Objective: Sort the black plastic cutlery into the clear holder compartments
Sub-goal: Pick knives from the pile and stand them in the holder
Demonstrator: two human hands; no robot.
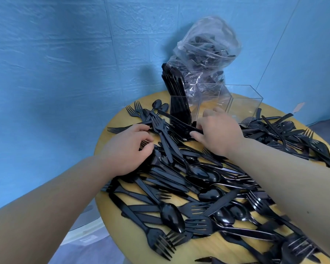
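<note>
Black plastic forks, knives and spoons lie in a loose heap (198, 187) across the round wooden table (133, 239). At the back stands the clear holder (242, 103) with three compartments; its left compartment holds a bundle of upright black knives (176, 96), the other two look empty. My left hand (130, 149) rests on the heap at the left, fingers curled round black cutlery. My right hand (219, 134) is just in front of the holder and pinches a black knife (187, 126) lying near the holder's base.
A clear plastic bag (208, 52) with more black cutlery leans against the blue wall behind the holder. The table's edge curves close on the left and front. A glass surface shows low at the left, below the table.
</note>
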